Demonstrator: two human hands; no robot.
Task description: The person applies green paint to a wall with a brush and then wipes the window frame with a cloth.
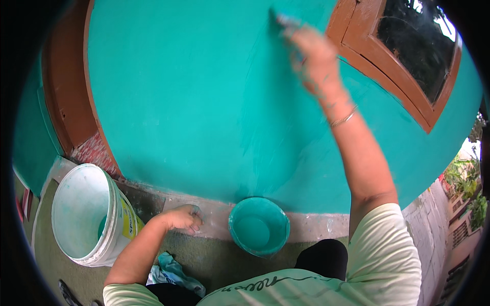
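My right hand (pixel 312 56) is raised against the green wall (pixel 194 102), its fingers closed round a paintbrush (pixel 287 21). Motion blurs the brush, and its bristle end is at the wall surface beside a dark shadow. Green smears mark the hand and wrist. Down by the wall's foot, my left hand (pixel 185 218) hangs over the ledge with loosely bent fingers and nothing visible in them. Some of its fingertips look stained with paint. To the right of that hand stands a small green tub (pixel 279 224) with green paint in its bottom.
A large white bucket (pixel 81 214), with some green paint inside, stands at the left. A stained cloth (pixel 176 275) lies on the ground near my left forearm. A brown-framed window (pixel 393 89) borders the wall at upper right; a brown door frame (pixel 69 86) is at left.
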